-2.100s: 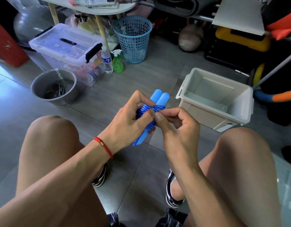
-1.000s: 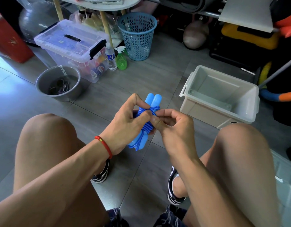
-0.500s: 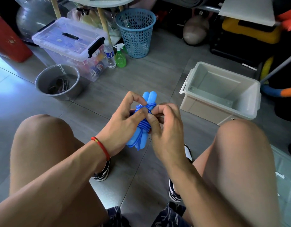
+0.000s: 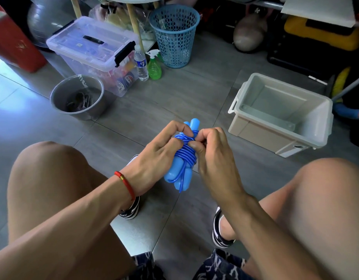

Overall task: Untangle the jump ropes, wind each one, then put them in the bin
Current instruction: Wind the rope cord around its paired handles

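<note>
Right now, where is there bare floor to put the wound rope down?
Bare tile lies between the grey bucket and the beige bin, ahead of both hands holding the blue jump rope. The bin looks empty too. It is crowded further back: clear lidded box, water bottle, green spray bottle, blue basket.

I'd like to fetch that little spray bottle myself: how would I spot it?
Find the blue mesh wastebasket standing on the floor. Just left of its base stands the green spray bottle, beside a clear water bottle. Only it is green with a white trigger top.
</note>
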A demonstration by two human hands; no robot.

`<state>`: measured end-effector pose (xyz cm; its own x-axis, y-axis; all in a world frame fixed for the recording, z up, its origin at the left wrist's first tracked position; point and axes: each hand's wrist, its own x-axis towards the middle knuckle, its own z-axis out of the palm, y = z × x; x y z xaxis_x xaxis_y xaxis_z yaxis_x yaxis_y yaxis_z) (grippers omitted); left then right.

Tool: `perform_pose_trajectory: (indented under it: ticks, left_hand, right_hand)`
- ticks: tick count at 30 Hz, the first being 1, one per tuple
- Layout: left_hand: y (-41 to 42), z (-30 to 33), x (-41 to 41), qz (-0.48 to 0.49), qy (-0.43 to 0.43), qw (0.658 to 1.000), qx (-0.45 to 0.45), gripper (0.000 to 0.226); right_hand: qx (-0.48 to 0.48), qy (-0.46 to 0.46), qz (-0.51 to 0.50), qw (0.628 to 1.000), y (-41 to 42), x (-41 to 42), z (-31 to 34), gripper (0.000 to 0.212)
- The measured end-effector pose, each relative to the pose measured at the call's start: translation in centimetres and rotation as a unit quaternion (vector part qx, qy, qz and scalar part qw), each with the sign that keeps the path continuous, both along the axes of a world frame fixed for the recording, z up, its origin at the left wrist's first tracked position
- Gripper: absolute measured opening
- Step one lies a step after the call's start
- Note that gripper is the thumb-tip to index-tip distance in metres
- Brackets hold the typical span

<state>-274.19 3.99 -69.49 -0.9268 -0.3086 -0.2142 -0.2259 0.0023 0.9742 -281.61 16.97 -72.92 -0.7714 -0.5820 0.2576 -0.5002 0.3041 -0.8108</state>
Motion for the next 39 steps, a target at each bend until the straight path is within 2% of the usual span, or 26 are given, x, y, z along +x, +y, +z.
perform_pose_trajectory:
  ticks: [4, 8, 11, 17, 24, 28, 33, 39]
  left_hand:
    - [0.0, -0.1, -0.2, -0.019, -0.017, 0.999, -0.032, 0.024]
    - [0.3, -0.1, -0.7, -0.023, -0.017, 0.993, -0.112, 0.021]
    - [0.2, -0.2, -0.8, -0.023, -0.022, 0.986, -0.164, 0.024]
    - [-0.3, -0.5, -0.7, -0.035, -0.036, 0.985, -0.164, 0.033]
    - [-0.5, -0.9, -0.1, -0.026, -0.041, 0.981, -0.185, 0.036]
    - [-0.4, -0.9, 0.1, -0.03, -0.043, 0.977, -0.205, 0.032]
    - [0.2, -0.6, 0.1, -0.028, -0.033, 0.972, -0.233, 0.024]
    - [0.7, -0.3, 0.0, -0.019, -0.019, 0.968, -0.248, 0.019]
  right_hand:
    - [0.003, -0.008, -0.015, 1.0, 0.3, -0.2, 0.0, 0.016]
    - [0.009, -0.004, -0.039, 0.999, 0.3, -0.7, 0.0, 0.013]
    - [0.021, -0.013, -0.015, 1.0, 0.4, -1.3, 0.2, 0.009]
    - [-0.01, 0.02, -0.001, 1.0, 0.8, -1.1, 0.6, 0.009]
    - [-0.01, 0.08, 0.044, 0.996, 1.2, -0.7, 0.2, 0.031]
    - [0.016, 0.096, 0.079, 0.992, 1.5, -1.1, 0.5, 0.021]
    - [0.038, 0.159, 0.08, 0.983, 1.8, -2.1, 0.9, 0.025]
    - [0.028, 0.068, 0.049, 0.996, 1.8, -1.9, 1.0, 0.027]
